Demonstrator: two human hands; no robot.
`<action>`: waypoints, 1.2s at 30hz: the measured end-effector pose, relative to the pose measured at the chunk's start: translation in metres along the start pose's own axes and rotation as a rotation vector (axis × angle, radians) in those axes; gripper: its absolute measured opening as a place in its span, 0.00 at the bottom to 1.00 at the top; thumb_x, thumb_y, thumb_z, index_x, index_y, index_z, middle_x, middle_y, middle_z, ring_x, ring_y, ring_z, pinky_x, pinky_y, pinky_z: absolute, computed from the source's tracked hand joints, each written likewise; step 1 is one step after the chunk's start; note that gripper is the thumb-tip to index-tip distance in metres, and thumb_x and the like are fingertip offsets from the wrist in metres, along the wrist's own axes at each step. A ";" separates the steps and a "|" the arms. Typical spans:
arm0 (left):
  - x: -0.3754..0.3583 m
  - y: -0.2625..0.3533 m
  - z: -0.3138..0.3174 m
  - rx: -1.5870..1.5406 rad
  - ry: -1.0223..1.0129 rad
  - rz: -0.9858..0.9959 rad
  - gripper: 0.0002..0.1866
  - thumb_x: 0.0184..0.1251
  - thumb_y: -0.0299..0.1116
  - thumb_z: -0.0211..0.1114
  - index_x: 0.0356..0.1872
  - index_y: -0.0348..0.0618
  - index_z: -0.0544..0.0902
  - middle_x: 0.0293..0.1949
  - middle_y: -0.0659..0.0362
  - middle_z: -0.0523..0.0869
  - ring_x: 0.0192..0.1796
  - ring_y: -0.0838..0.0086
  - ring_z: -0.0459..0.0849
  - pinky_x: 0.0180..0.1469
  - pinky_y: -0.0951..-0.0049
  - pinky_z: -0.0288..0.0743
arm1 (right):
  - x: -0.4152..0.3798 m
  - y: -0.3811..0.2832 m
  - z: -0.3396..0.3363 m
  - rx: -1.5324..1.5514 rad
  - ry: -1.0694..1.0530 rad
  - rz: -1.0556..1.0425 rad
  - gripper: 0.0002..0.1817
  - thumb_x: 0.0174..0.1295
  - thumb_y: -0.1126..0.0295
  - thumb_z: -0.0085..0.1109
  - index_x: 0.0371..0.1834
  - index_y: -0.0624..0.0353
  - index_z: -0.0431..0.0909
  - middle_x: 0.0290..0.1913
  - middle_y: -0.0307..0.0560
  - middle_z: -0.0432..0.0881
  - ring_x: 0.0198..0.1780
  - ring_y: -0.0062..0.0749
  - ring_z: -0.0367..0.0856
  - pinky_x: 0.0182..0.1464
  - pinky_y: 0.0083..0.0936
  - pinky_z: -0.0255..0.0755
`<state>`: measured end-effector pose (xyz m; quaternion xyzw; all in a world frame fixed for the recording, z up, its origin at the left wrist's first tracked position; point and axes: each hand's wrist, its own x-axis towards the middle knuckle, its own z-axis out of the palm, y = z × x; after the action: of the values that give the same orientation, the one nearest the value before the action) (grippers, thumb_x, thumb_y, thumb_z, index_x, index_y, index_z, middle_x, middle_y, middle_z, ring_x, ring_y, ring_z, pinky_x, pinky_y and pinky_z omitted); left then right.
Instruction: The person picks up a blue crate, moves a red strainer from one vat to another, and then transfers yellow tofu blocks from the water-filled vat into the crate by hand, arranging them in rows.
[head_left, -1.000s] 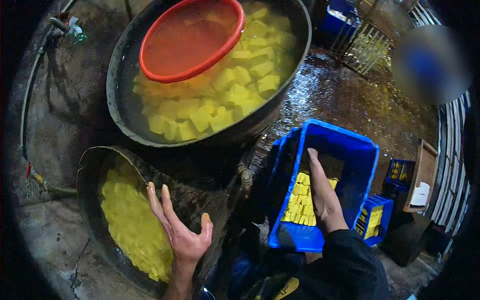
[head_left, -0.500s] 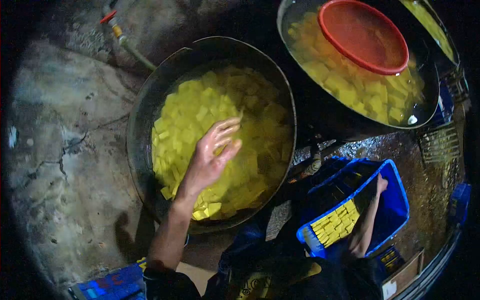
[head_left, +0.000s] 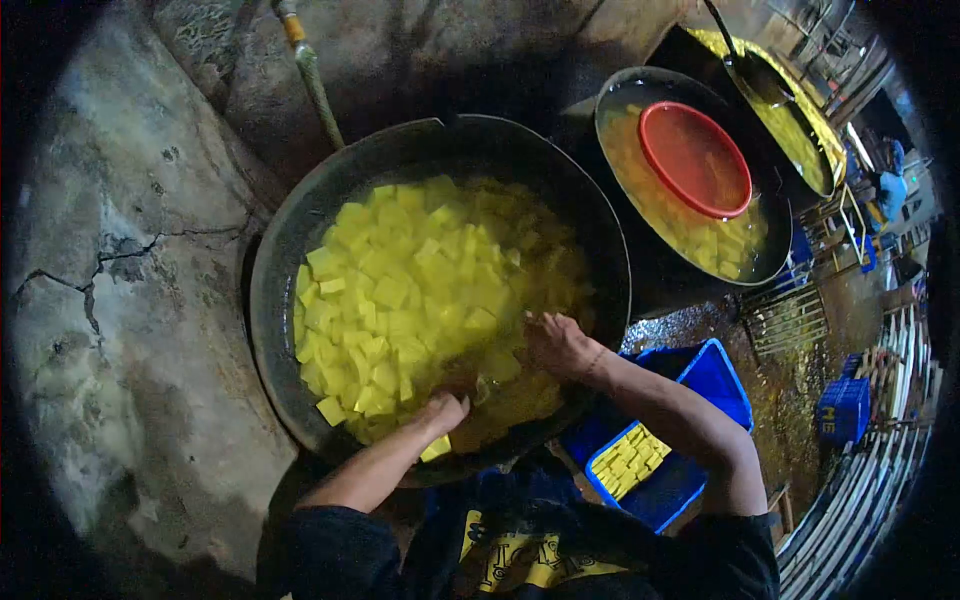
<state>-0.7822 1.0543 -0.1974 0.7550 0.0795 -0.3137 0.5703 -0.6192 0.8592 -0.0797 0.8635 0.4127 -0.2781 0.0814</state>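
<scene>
A large dark round pan [head_left: 275, 370] holds yellow liquid with many yellow blocks [head_left: 390, 290] in it. My left hand [head_left: 443, 410] is over the near part of the pan, its fingers dipping toward the liquid and partly hidden. To its right, my right hand [head_left: 558, 342] reaches into the pan from the right side, fingers low at the liquid's surface. Whether either hand holds a block cannot be made out. Below my right forearm, a blue crate [head_left: 718, 378] contains rows of yellow blocks [head_left: 630, 460].
A second pan [head_left: 612, 88] at the upper right holds blocks and a floating red basin [head_left: 695, 160]. A third pan stands beyond it, with a ladle [head_left: 762, 80]. A hose [head_left: 318, 100] meets the main pan's far rim. A person [head_left: 888, 190] is at the far right.
My right hand has left the blue crate and come over the main pan. My left hand has lowered toward the near side of the liquid. The view has shifted, showing more at the right.
</scene>
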 end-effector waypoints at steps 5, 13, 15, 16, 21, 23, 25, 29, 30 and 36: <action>0.006 0.092 -0.040 0.635 -0.003 -0.173 0.20 0.50 0.21 0.53 0.47 0.32 0.76 0.48 0.44 0.78 0.52 0.61 0.76 0.57 0.64 0.69 | 0.040 0.016 0.050 -0.120 -0.071 -0.032 0.22 0.60 0.57 0.49 0.55 0.56 0.68 0.56 0.44 0.69 0.54 0.34 0.68 0.50 0.32 0.62; 0.018 0.112 -0.100 -0.104 0.246 0.043 0.21 0.56 0.35 0.67 0.45 0.28 0.76 0.45 0.43 0.79 0.35 0.70 0.83 0.28 0.74 0.82 | 0.097 0.132 0.119 1.751 -0.371 -0.603 0.22 0.68 0.53 0.37 0.61 0.49 0.64 0.65 0.38 0.62 0.67 0.31 0.58 0.68 0.33 0.50; 0.027 0.105 -0.119 -0.262 0.247 0.086 0.20 0.56 0.32 0.66 0.46 0.27 0.75 0.44 0.43 0.79 0.35 0.69 0.83 0.29 0.75 0.83 | 0.105 0.137 0.099 2.091 -0.471 -0.946 0.23 0.69 0.53 0.35 0.62 0.52 0.63 0.64 0.40 0.62 0.67 0.32 0.58 0.68 0.32 0.50; 0.032 0.100 -0.127 -0.414 0.241 0.126 0.20 0.56 0.28 0.66 0.47 0.26 0.73 0.43 0.44 0.80 0.34 0.68 0.83 0.29 0.75 0.84 | 0.097 0.139 0.075 1.894 -0.339 -0.875 0.24 0.69 0.53 0.34 0.62 0.53 0.62 0.64 0.42 0.63 0.66 0.34 0.60 0.67 0.31 0.51; 0.047 0.093 -0.150 -0.692 0.239 0.257 0.22 0.56 0.21 0.64 0.52 0.27 0.70 0.43 0.47 0.80 0.40 0.66 0.83 0.38 0.69 0.85 | 0.087 0.138 -0.010 1.373 -0.035 -0.477 0.26 0.69 0.55 0.34 0.64 0.59 0.60 0.61 0.50 0.66 0.62 0.39 0.66 0.64 0.30 0.57; 0.048 0.096 -0.151 -0.738 0.244 0.250 0.24 0.55 0.21 0.64 0.54 0.29 0.68 0.44 0.49 0.79 0.40 0.67 0.82 0.40 0.69 0.84 | 0.099 0.136 -0.018 1.447 -0.096 -0.287 0.26 0.68 0.56 0.39 0.64 0.60 0.59 0.61 0.52 0.67 0.62 0.39 0.66 0.63 0.30 0.59; 0.047 0.109 -0.151 -0.777 0.235 0.240 0.26 0.55 0.21 0.65 0.56 0.31 0.67 0.44 0.50 0.78 0.40 0.67 0.82 0.42 0.69 0.83 | 0.095 0.090 -0.070 0.397 0.201 -0.464 0.28 0.64 0.61 0.49 0.65 0.60 0.58 0.59 0.57 0.69 0.61 0.38 0.68 0.59 0.33 0.65; 0.033 0.176 -0.138 -0.480 0.329 0.331 0.29 0.51 0.22 0.67 0.54 0.38 0.63 0.47 0.53 0.73 0.46 0.71 0.78 0.40 0.73 0.81 | 0.062 0.028 -0.121 1.432 0.108 -0.363 0.27 0.57 0.64 0.61 0.58 0.64 0.67 0.50 0.53 0.77 0.46 0.31 0.78 0.45 0.26 0.75; 0.030 0.196 -0.131 -0.268 0.336 0.468 0.29 0.50 0.22 0.68 0.53 0.40 0.63 0.47 0.53 0.72 0.48 0.72 0.77 0.39 0.74 0.80 | 0.052 0.022 -0.126 1.467 0.142 -0.325 0.27 0.57 0.64 0.61 0.58 0.64 0.67 0.50 0.53 0.77 0.46 0.31 0.78 0.45 0.26 0.75; -0.009 0.233 -0.107 -0.194 0.158 0.441 0.37 0.45 0.30 0.74 0.55 0.42 0.61 0.50 0.50 0.70 0.50 0.64 0.76 0.48 0.68 0.79 | -0.058 0.052 -0.132 1.150 0.414 -0.279 0.19 0.53 0.66 0.64 0.47 0.63 0.74 0.36 0.42 0.82 0.38 0.19 0.75 0.42 0.21 0.69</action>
<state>-0.6365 1.0753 0.0131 0.7181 -0.0133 -0.1128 0.6866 -0.5545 0.8352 0.0571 0.7432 0.3131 -0.2905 -0.5150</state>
